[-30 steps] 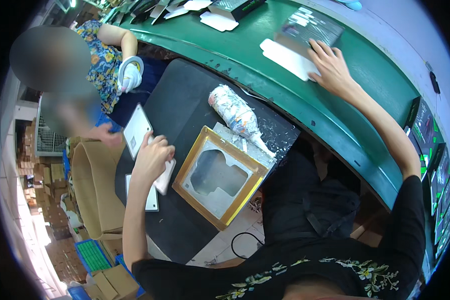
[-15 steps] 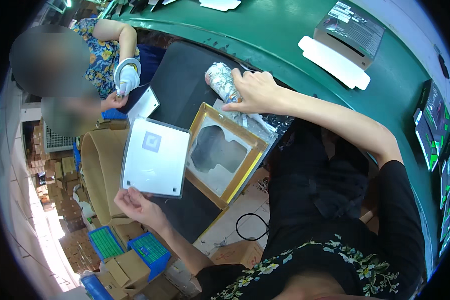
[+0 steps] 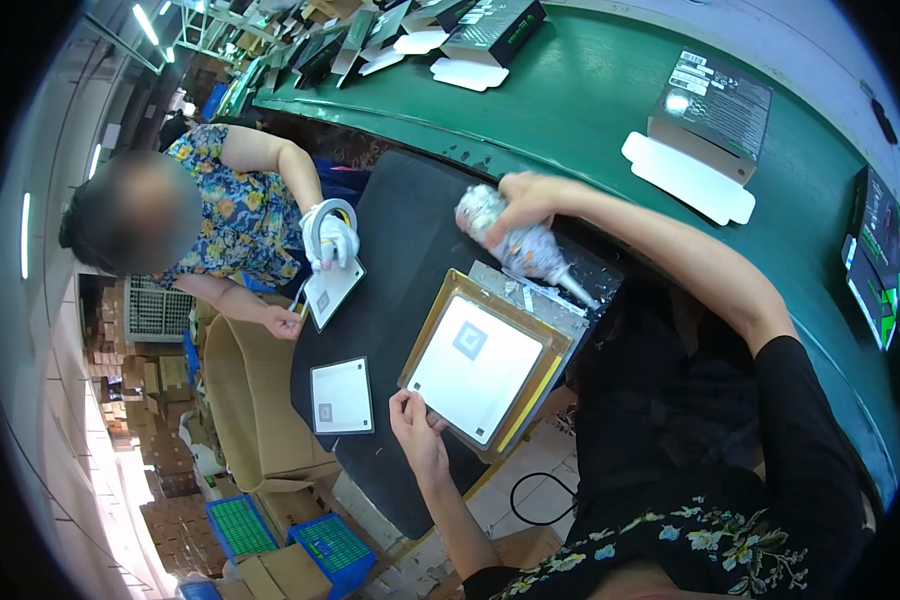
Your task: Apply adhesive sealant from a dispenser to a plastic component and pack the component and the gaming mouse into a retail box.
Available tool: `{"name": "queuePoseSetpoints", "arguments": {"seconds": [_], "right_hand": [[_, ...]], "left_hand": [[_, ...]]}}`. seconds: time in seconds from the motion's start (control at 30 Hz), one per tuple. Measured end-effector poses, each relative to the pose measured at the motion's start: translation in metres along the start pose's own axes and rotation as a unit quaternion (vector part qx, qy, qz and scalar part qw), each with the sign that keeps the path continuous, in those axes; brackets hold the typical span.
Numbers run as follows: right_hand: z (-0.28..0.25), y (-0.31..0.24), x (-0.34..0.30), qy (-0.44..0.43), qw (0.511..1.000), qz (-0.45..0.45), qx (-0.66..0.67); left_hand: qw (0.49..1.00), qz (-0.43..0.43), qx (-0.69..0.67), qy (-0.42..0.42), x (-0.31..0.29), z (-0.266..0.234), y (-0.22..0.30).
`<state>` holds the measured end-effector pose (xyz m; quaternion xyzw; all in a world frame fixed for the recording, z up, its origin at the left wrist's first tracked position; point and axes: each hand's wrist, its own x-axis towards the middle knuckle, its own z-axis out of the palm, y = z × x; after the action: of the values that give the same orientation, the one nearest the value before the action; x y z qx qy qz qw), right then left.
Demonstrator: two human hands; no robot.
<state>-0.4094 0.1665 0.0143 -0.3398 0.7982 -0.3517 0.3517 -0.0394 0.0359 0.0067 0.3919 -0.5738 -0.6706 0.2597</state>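
My left hand (image 3: 422,436) pinches the lower left corner of a white rounded-square panel (image 3: 480,375) with a grey square mark and small dark corner squares. The panel lies over a brown-taped frame (image 3: 417,350) with a yellow edge, covering its opening. Whether it rests flat in the frame, I cannot tell. My right hand (image 3: 528,207) is closed around a bottle (image 3: 530,250) wrapped in crumpled, whitish film. Its tapered nozzle points to the lower right, above the dark, stained corner of the work surface. Another white panel (image 3: 341,397) lies on the black mat (image 3: 400,230) to the left.
Across the mat, a co-worker's white-gloved hand (image 3: 336,243), with a tape roll (image 3: 320,222) around it, is at another panel (image 3: 332,293). An open dark box (image 3: 710,115) stands on the green bench (image 3: 570,80). A large cardboard box (image 3: 260,400) and blue crates (image 3: 332,552) stand left.
The panel in my left hand has moved right, from beside the frame to over it. The wrapped bottle stays in my right hand. The panel on the mat now shows. The head view has shifted.
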Motion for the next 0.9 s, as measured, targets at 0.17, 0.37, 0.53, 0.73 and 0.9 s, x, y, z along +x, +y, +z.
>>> {"name": "queuePoseSetpoints", "arguments": {"seconds": [0.17, 0.37, 0.53, 0.73, 0.9], "right_hand": [[-0.068, -0.019, -0.056, 0.119, 0.966, -0.190, 0.128], [-0.026, -0.073, -0.094, 0.073, 0.824, -0.292, 0.479], [0.045, -0.061, -0.077, -0.048, 0.852, -0.270, 0.445], [0.090, -0.074, -0.051, -0.094, 0.871, -0.260, 0.406], [0.072, -0.070, -0.045, 0.002, 0.883, -0.298, 0.362]], "left_hand": [[0.986, 0.002, 0.165, -0.011, 0.006, -0.002, 0.005], [0.987, -0.047, 0.149, -0.025, 0.014, 0.002, 0.023], [0.995, -0.070, 0.051, -0.049, 0.007, -0.003, 0.016], [0.996, -0.060, 0.049, -0.044, 0.006, -0.004, 0.010], [0.997, -0.045, 0.044, -0.051, 0.008, -0.011, 0.007]]}}
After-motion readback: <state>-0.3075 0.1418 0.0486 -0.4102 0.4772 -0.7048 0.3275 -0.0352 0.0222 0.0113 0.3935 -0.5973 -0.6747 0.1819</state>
